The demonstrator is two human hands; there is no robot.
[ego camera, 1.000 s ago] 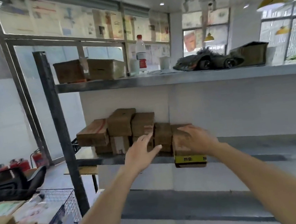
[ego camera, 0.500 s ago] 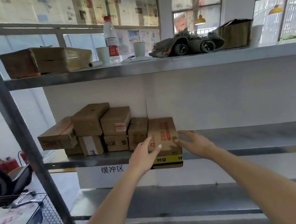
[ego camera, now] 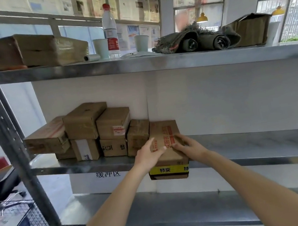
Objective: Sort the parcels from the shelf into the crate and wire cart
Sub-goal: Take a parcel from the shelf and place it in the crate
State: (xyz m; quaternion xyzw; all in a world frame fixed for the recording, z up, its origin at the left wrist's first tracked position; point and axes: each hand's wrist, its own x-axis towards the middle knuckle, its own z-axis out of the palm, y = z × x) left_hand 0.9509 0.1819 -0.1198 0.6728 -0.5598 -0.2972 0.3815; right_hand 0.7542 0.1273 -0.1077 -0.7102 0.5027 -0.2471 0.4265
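A brown cardboard parcel [ego camera: 166, 159] with red print and a yellow tape band lies on the middle shelf [ego camera: 243, 146], its front end jutting past the shelf edge. My left hand [ego camera: 148, 156] grips its left top edge, thumb lying across the top. My right hand [ego camera: 188, 146] holds its right top edge with bent fingers. Several more brown parcels [ego camera: 97, 131] are stacked two high just to its left. The wire cart [ego camera: 24, 222] shows at the lower left, with flat packages inside.
The grey shelf post [ego camera: 9, 135] stands between the cart and the parcels. On the top shelf are a taped box [ego camera: 35, 50], a bottle [ego camera: 109, 29], two paper cups, rolled cloth and an open carton. A lower shelf [ego camera: 176, 209] runs beneath.
The view has come closer to the shelf. Both hands moved from beside the yellow-taped parcel onto its top and took hold of it.
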